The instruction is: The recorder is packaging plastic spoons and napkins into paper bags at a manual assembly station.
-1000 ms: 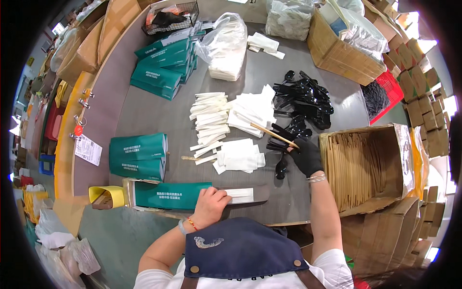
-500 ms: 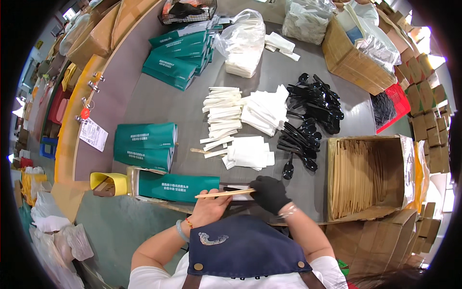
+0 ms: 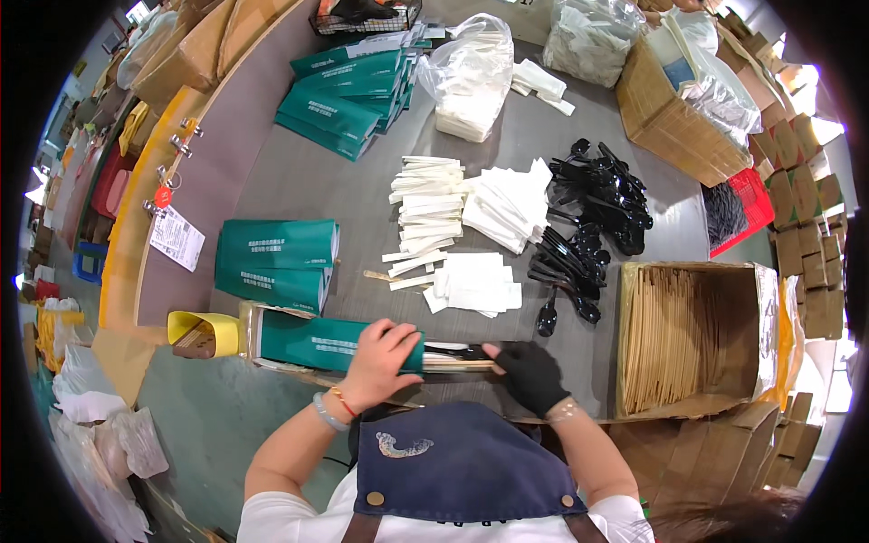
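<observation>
My bare left hand [image 3: 380, 362] lies across a green printed packet [image 3: 299, 340], its fingers over the top and its thumb at the near edge, holding it near the open right end. The packet rests in a narrow cardboard holder [image 3: 248, 331]. From its open end stick pale wooden chopsticks [image 3: 460, 366] and a black plastic spoon [image 3: 453, 349], partly inside. My right hand [image 3: 529, 376], in a black glove with bare fingertips showing, is closed on the outer ends of the chopsticks. How far they reach into the packet is hidden.
Beyond my hands lie white paper packets [image 3: 472, 284], more white bundles [image 3: 430, 204] and black spoons [image 3: 602, 195]. Green packets [image 3: 276, 258] are stacked at left, beside a yellow cup [image 3: 204, 335]. A carton of chopsticks [image 3: 762, 335] stands at right.
My left hand has moved up onto the packet. The chopsticks, held in front of the packet before, are now lined up with its open end and partly in it. My right hand has shifted slightly right.
</observation>
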`<state>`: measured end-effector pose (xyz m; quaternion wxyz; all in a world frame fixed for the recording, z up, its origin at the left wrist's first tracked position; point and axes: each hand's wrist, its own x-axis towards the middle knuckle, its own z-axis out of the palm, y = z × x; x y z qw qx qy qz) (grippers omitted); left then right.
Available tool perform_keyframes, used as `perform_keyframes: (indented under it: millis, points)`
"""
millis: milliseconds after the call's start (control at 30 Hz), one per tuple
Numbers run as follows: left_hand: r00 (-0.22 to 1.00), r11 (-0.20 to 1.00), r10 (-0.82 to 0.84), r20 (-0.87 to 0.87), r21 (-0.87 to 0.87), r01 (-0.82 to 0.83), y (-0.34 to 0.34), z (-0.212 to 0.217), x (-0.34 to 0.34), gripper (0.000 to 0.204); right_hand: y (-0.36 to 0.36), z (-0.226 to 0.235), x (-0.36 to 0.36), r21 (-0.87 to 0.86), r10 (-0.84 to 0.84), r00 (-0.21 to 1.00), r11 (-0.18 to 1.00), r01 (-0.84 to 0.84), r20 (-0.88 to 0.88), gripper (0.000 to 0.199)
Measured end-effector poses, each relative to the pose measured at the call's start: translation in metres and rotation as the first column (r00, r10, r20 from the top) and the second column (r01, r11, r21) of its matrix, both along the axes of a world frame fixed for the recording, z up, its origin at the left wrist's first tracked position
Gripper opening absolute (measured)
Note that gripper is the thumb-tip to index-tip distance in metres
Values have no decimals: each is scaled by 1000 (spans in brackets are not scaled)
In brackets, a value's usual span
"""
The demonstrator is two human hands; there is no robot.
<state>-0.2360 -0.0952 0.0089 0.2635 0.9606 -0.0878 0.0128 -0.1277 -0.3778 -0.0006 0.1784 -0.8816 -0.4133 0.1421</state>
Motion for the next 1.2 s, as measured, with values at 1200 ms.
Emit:
perform_keyframes:
  millis: [1200]
  points:
    - [861, 862, 505, -64, 85, -500, -14, -14, 2, 86, 3, 51, -5, 13, -243, 965, 970, 242, 96, 62]
